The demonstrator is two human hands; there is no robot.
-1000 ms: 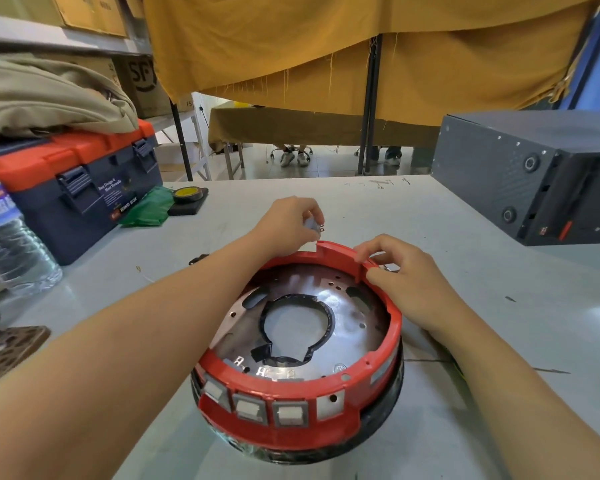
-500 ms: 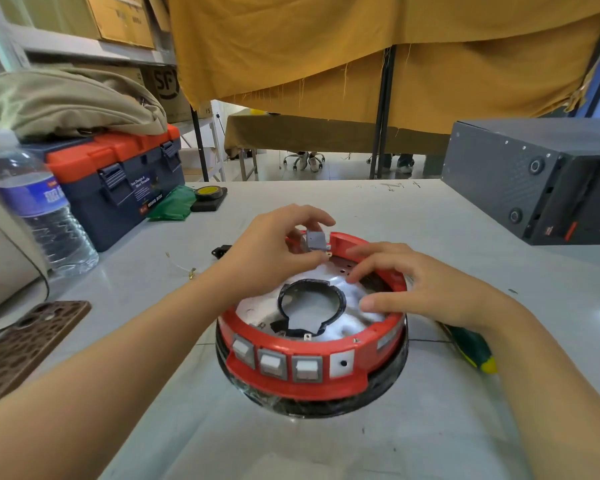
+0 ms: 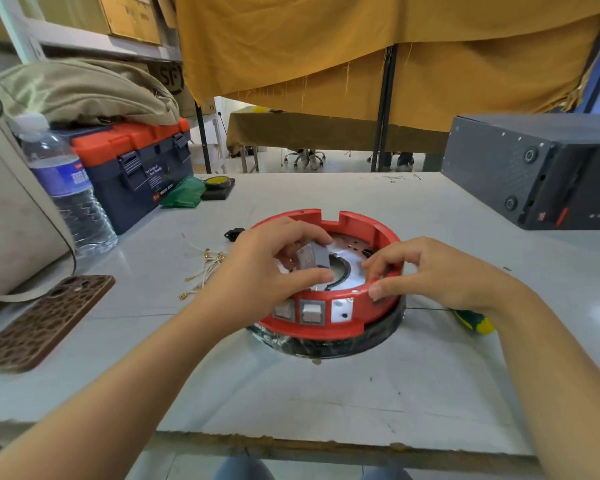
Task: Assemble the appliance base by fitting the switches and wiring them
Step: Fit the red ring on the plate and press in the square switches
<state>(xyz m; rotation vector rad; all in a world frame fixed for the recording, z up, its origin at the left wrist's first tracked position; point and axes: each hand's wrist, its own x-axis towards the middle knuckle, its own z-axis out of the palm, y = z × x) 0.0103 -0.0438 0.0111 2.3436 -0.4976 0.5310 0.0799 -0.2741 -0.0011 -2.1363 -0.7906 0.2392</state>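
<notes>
Left hand: While our left hand (image 3: 257, 268) hovers over the near left of the red base (image 3: 357, 223), its thumb and curled fingers pinch a grey switch (image 3: 310, 255), forearm coming in from the lower left.
Right hand: our right hand (image 3: 430, 271) grips the base's right wall, thumb on the outside of the rim, fingers curled over to the inside.
Switch: it sits just above the base's shiny inner plate, tilted, its pale face turned toward us; we cannot tell its long axis.
Base: a round ring on a black disc on the table (image 3: 326, 393), open side up, the notch in its wall on the far side.
Count: we see two switches (image 3: 311, 311) fitted in the near wall, one in hand, and one blank opening beside them.
Wires: a loose bunch of wires (image 3: 205, 268) with brass ends lies left of the base.
</notes>
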